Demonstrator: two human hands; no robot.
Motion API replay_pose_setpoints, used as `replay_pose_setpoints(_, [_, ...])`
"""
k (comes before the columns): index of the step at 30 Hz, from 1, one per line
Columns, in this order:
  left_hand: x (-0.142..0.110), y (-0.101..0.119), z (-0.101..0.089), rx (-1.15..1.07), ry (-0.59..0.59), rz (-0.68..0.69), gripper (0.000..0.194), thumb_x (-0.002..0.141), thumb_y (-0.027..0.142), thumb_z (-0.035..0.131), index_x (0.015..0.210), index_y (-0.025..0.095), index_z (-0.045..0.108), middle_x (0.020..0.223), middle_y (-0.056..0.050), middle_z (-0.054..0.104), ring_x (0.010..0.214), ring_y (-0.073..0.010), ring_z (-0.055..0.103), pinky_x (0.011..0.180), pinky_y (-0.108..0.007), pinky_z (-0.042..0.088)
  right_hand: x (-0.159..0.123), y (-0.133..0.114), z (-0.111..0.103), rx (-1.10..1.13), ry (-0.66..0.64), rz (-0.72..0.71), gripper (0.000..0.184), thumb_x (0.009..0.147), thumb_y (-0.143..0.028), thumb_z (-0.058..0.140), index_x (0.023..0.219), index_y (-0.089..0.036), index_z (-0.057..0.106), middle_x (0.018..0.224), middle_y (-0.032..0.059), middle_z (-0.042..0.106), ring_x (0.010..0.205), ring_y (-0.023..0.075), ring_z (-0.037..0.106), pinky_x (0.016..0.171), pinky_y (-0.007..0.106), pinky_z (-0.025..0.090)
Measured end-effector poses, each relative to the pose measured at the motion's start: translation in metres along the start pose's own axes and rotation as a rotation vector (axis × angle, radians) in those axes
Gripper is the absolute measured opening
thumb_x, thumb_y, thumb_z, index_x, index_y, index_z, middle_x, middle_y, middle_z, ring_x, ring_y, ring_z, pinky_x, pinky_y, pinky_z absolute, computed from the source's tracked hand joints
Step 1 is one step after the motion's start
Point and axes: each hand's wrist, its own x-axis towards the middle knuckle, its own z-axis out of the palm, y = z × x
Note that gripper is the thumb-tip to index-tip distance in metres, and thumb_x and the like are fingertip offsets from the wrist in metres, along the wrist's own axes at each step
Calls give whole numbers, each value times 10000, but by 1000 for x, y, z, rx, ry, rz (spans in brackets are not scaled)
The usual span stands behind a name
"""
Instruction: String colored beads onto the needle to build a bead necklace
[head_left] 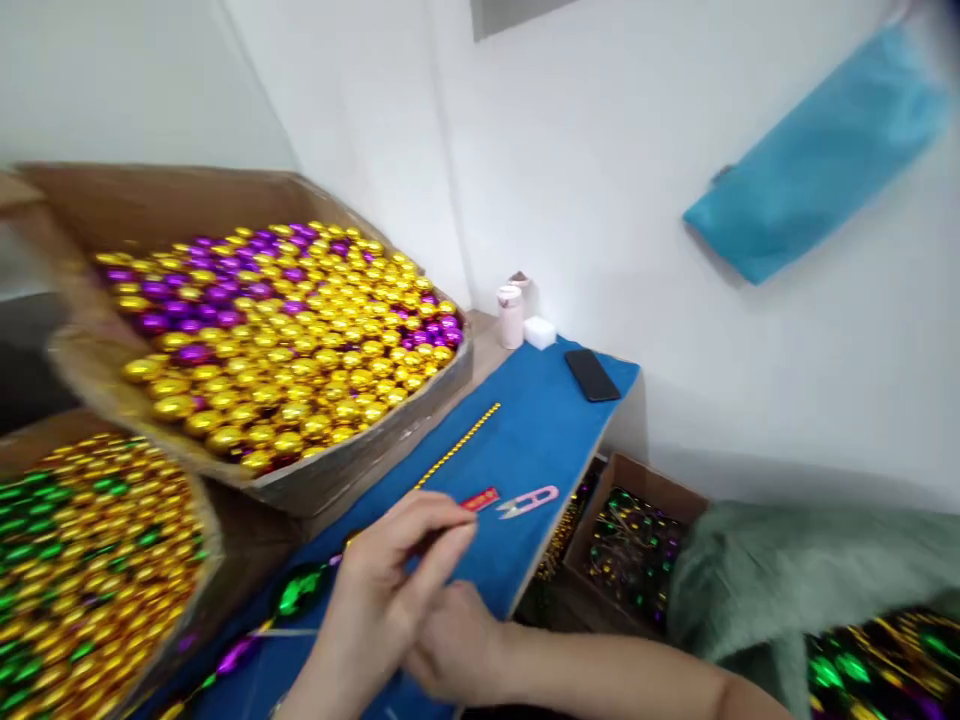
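Note:
My left hand (375, 575) is closed in a pinch over the blue cloth (525, 420). Whatever its thumb and forefinger hold is too small to make out. Just below and partly behind it, my right hand (459, 645) is curled closed, and its fingertips are hidden. A string of beads runs along the cloth left of my hands, with a large green bead (300, 590) and a purple bead (238, 655). Beyond my left hand lies a thin gold bead strand (459, 443). Close to its fingertips are a red label strip (480, 500) and pink thread snips (529, 501).
A large carton (360, 455) of gold and purple beads stands left, above another carton (206, 530) of gold and green ones. A black phone (592, 375), white block (540, 332) and pink bottle (511, 317) sit at the far end. A bead box (694, 492) is below right.

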Motion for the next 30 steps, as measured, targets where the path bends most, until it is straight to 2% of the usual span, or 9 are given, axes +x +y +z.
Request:
replay_pose_setpoints(1, [-16,-6,-18,-169,125,-155,115,850,272,586,874,202,674,852,-31,649,686,-125,596,629,-227,508,-2,0,0,25,5,-17,66,869,-219,535,834,-180,574,740,-14,622,652,123,587,589,222,448])
replay_pose_setpoints(2, [-32,-11,-33,-339,263,-289,133,845,293,594,874,194,677,863,-34,658,657,-111,597,595,-204,508,-3,-2,1,60,28,-20,107,906,-187,463,855,-183,557,754,-11,620,665,116,585,600,211,433])
replay_pose_setpoints(4, [-65,-18,-56,-623,523,-462,172,811,302,640,912,169,680,936,-61,675,675,-113,621,587,-189,523,-5,-7,2,135,63,-22,225,969,-176,323,864,-178,522,745,1,599,663,111,573,608,209,411])
replay_pose_setpoints(7, [-104,-26,-74,-815,766,-550,255,719,222,737,949,126,681,987,-106,688,746,-144,657,642,-199,551,-6,-15,6,240,37,-71,270,985,-195,281,829,-186,501,712,-2,566,638,109,551,607,210,395])
replay_pose_setpoints(10, [-130,-32,-80,-879,910,-548,257,690,166,757,932,119,684,943,-102,699,724,-132,664,640,-185,556,-8,-22,11,313,9,-110,251,975,-221,313,859,-195,534,722,8,581,639,123,558,624,222,409])
replay_pose_setpoints(13, [-147,-35,-82,-920,996,-520,254,683,149,762,923,130,684,910,-75,692,727,-127,664,633,-173,558,-9,-30,14,335,10,-126,262,972,-232,309,908,-201,561,735,27,605,643,140,578,626,232,435])
replay_pose_setpoints(17, [-159,-39,-84,-960,1009,-507,249,710,172,746,945,132,674,865,-53,667,714,-127,654,608,-183,555,-6,-40,13,303,71,-176,311,976,-279,303,878,-207,589,680,33,619,589,145,598,603,219,477])
replay_pose_setpoints(23, [-167,-47,-83,-1008,1039,-490,205,761,222,708,939,130,661,859,-61,653,714,-123,630,616,-208,545,-2,-52,12,225,66,-227,329,970,-268,319,838,-208,615,631,22,621,529,132,596,562,203,488])
replay_pose_setpoints(30, [-170,-43,-81,-979,1067,-483,205,749,214,718,928,132,663,863,-62,653,725,-121,621,627,-207,534,-3,-52,15,174,59,-251,333,965,-243,319,833,-202,622,635,31,628,525,130,599,536,200,484])
